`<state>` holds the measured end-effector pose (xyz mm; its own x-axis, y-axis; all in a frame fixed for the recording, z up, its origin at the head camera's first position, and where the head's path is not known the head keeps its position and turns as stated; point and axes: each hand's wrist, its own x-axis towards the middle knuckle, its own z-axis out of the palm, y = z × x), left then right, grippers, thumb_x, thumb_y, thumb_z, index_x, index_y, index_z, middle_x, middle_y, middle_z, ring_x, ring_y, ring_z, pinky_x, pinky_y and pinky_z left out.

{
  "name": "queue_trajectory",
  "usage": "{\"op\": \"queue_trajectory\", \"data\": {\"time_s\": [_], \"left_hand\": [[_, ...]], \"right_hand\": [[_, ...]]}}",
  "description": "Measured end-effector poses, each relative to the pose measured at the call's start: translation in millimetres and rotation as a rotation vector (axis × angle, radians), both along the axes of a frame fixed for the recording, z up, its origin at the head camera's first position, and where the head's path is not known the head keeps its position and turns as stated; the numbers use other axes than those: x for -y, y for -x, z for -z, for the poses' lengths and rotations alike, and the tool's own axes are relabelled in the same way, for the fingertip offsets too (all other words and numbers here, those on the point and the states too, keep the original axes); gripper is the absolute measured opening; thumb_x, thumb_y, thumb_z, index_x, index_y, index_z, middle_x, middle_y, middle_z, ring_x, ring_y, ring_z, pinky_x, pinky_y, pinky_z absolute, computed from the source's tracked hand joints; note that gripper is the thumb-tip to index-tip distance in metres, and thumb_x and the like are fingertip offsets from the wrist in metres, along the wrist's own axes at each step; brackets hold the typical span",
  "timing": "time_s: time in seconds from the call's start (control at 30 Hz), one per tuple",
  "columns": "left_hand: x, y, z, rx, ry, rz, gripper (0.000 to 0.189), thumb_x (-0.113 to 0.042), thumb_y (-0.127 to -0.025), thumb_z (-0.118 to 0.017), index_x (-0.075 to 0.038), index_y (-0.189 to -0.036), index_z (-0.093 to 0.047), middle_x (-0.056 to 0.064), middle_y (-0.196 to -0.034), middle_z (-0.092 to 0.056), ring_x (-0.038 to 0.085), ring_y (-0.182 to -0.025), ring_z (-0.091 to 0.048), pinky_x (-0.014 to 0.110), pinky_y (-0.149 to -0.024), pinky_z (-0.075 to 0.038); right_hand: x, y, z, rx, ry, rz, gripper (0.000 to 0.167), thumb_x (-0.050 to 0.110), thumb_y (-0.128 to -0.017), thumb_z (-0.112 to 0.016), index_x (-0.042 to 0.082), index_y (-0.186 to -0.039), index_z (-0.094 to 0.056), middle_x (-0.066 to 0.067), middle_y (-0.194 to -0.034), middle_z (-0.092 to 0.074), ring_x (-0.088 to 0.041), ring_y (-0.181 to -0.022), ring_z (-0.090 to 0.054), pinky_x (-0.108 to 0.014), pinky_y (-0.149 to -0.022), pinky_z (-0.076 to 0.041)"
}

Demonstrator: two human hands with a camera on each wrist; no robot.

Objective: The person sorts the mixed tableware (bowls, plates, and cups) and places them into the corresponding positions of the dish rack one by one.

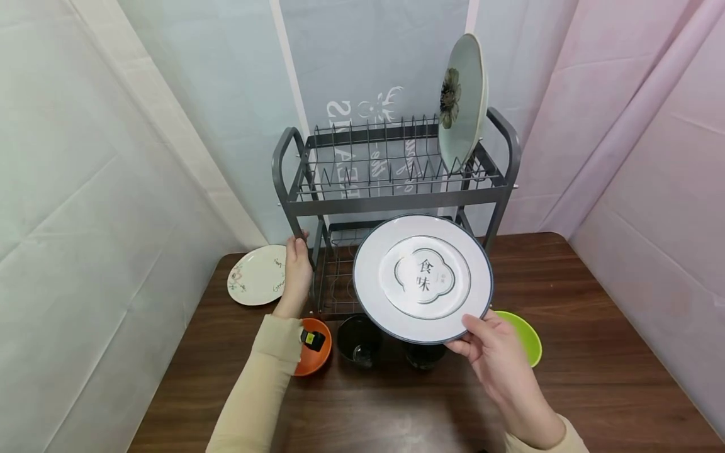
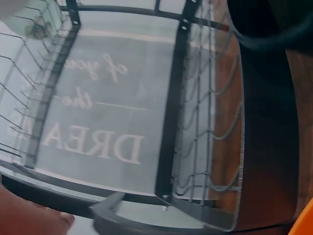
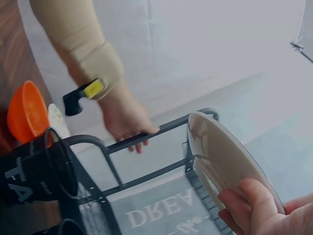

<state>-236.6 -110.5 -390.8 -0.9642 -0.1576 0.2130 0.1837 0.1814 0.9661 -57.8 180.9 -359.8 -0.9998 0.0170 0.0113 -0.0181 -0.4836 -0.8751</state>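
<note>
My right hand (image 1: 501, 362) pinches the lower right rim of a white plate (image 1: 423, 277), thumb on the face and fingers behind. The plate has a dark blue rim and dark printed characters, and it is tilted up before a two-tier grey dish rack (image 1: 396, 202). In the head view it hides part of the lower tier. My left hand (image 1: 297, 274) grips the rack's left side post; the right wrist view shows its fingers curled round the bar. A pale green plate (image 1: 466, 104) with a dark flower stands upright at the top tier's right end.
On the brown table (image 1: 600, 302) an oval white plate (image 1: 257, 277) lies left of the rack. In front stand an orange bowl (image 1: 314, 360), two black cups, one (image 1: 360, 340) left of the other (image 1: 423, 356), and a lime green bowl (image 1: 525, 340). Cloth walls (image 1: 141, 157) surround the table.
</note>
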Motion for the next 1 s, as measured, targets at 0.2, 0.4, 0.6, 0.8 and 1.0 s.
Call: {"op": "queue_trajectory", "data": {"time_s": [0.2, 0.4, 0.6, 0.8, 1.0], "left_hand": [[-3.5, -4.6, -9.8, 0.005, -0.073, 0.054, 0.042, -0.028, -0.102, -0.019, 0.002, -0.115, -0.045, 0.02, -0.108, -0.058, 0.027, -0.111, -0.051, 0.036, -0.104, -0.031], [-3.3, -5.1, -13.9, 0.002, -0.082, 0.074, 0.034, -0.023, -0.102, -0.021, 0.001, -0.093, -0.043, 0.003, -0.076, -0.043, 0.015, -0.072, -0.043, 0.026, -0.073, -0.035], [-0.6, -2.3, -9.4, -0.014, -0.117, 0.106, 0.03, -0.024, -0.102, -0.02, -0.009, -0.087, -0.041, 0.006, -0.075, -0.039, 0.017, -0.07, -0.039, 0.027, -0.071, -0.033], [-0.2, 0.0, -7.6, -0.021, -0.13, 0.127, 0.031, -0.025, -0.101, -0.019, -0.01, -0.085, -0.041, 0.008, -0.074, -0.037, 0.015, -0.069, -0.038, 0.025, -0.07, -0.033], [1.0, 0.7, -7.6, -0.036, -0.126, 0.136, 0.03, -0.025, -0.101, -0.019, -0.012, -0.083, -0.041, 0.008, -0.073, -0.037, 0.016, -0.068, -0.037, 0.025, -0.069, -0.033]], "right_hand": [[-8, -8.3, -9.3, -0.075, 0.055, -0.019, 0.024, 0.0, -0.097, -0.04, 0.005, -0.104, -0.062, -0.004, -0.091, -0.068, -0.012, -0.074, -0.067, -0.024, -0.064, -0.055], [-14, -14.7, -13.3, -0.127, 0.101, -0.059, 0.027, -0.004, -0.097, -0.037, 0.002, -0.105, -0.062, -0.006, -0.092, -0.069, -0.014, -0.075, -0.068, -0.025, -0.065, -0.056], [-19, -18.4, -17.9, -0.169, 0.129, -0.031, 0.029, -0.005, -0.097, -0.035, -0.001, -0.11, -0.06, -0.009, -0.098, -0.068, -0.016, -0.077, -0.069, -0.027, -0.065, -0.056], [-21, -7.9, -39.5, -0.223, 0.144, 0.07, 0.028, -0.005, -0.096, -0.038, -0.004, -0.116, -0.057, -0.012, -0.105, -0.067, -0.018, -0.076, -0.069, -0.027, -0.063, -0.056], [-15, 4.0, -64.6, -0.257, 0.126, 0.243, 0.029, -0.001, -0.092, -0.05, -0.007, -0.12, -0.054, -0.015, -0.11, -0.064, -0.019, -0.07, -0.066, -0.024, -0.058, -0.054]]}}
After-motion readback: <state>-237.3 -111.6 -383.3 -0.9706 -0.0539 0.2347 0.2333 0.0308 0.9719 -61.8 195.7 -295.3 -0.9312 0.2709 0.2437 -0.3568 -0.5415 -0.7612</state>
